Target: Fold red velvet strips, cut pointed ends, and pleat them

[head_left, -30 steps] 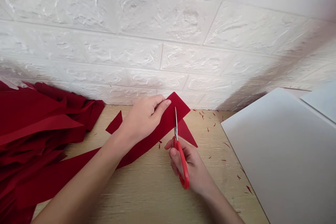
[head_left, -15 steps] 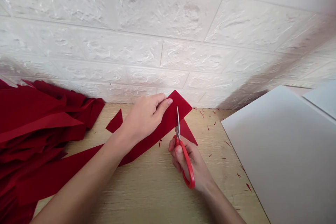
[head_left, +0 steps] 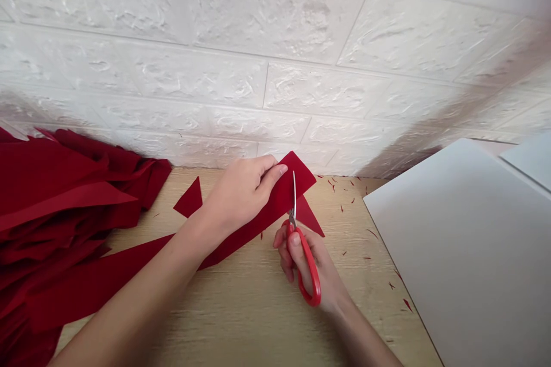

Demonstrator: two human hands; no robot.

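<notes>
My left hand [head_left: 249, 186] pinches a long dark red fabric strip [head_left: 241, 242] close to its far end, thumb on top. The strip runs back under my left forearm toward the heap at the left. Red-handled scissors [head_left: 309, 266] are in my right hand [head_left: 316, 258], thumb and fingers closed round the handles. One blade lies over the strip's face just right of my left thumb; the other blade is hidden by the fabric. Under the strip's end, a red pointed piece [head_left: 310, 217] shows beside the scissors. A small red scrap [head_left: 188, 198] lies beyond my left wrist.
A heap of red fabric [head_left: 77, 195] fills the left side. At the right, a large white panel [head_left: 465, 241] lies on the wooden table [head_left: 241, 309]. Tiny red snippets dot the tabletop near it. A white brick-patterned wall [head_left: 215, 80] rises behind.
My left hand and the strip's end have shifted very slightly to the right and nearer. The scissors blade has tipped a little more upright over the fabric.
</notes>
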